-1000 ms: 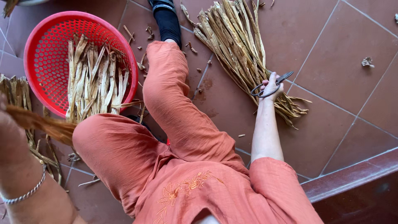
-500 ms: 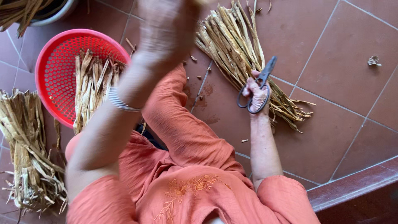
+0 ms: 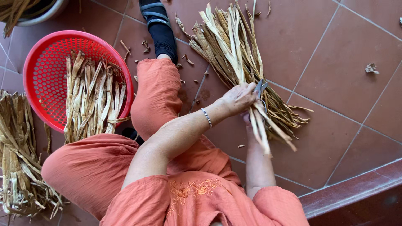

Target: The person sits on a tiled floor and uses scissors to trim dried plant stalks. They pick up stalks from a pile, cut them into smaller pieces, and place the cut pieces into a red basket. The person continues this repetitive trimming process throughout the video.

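My left hand [image 3: 238,98] reaches across my body and grips a few dried plant stalks [image 3: 261,127] lifted from the big bundle of dried stalks [image 3: 234,54] lying on the tiled floor. Just behind it, my right hand [image 3: 247,119] is mostly hidden and holds a pair of scissors [image 3: 260,88] whose blades show above my left knuckles, against the held stalks. A silver bracelet [image 3: 206,117] sits on my left wrist. I sit on the floor in orange clothes, one leg stretched out.
A red plastic basket [image 3: 44,62] with cut dried stalks stands at my left. Another pile of stalks [image 3: 19,155] lies at the far left. A bowl rim [image 3: 42,16] shows top left. Scraps dot the tiles; a raised step [image 3: 356,196] runs bottom right.
My left arm swung from the left side across to the bundle and took hold of a few stalks. My right hand with the scissors stayed by the bundle and now meets the left hand.
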`<state>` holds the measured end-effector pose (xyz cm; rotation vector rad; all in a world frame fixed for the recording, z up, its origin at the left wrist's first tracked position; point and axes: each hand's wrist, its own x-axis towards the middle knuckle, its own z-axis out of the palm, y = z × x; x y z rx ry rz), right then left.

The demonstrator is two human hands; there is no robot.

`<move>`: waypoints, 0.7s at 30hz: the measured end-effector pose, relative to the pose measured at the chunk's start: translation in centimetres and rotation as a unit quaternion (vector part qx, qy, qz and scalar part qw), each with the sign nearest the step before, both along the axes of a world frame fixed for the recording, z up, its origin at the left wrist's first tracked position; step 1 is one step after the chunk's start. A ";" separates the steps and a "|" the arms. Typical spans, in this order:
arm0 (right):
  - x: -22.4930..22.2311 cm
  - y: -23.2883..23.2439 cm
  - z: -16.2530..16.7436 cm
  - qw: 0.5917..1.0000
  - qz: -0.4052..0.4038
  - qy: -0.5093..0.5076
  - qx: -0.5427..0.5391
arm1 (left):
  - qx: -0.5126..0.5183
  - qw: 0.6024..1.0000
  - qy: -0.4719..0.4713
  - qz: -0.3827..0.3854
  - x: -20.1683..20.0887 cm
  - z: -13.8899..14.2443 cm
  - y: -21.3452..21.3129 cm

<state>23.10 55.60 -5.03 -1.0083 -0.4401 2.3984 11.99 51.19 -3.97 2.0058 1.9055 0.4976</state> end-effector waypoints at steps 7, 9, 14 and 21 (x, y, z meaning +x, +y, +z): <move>1.6 3.6 -1.7 0.973 0.132 -0.127 0.138 | -0.013 0.994 -0.106 -0.031 -0.5 -1.1 -2.0; 1.9 4.3 -1.7 0.940 0.200 -0.191 0.202 | -0.060 0.995 -0.075 -0.035 -0.4 -0.5 -2.5; 1.4 5.0 -0.4 0.647 0.262 -0.319 0.642 | -0.129 0.991 -0.009 -0.034 -1.5 3.3 -4.4; 1.0 7.8 -1.3 0.394 0.346 -0.426 0.737 | 0.254 0.944 -0.162 0.137 -10.7 11.5 -14.5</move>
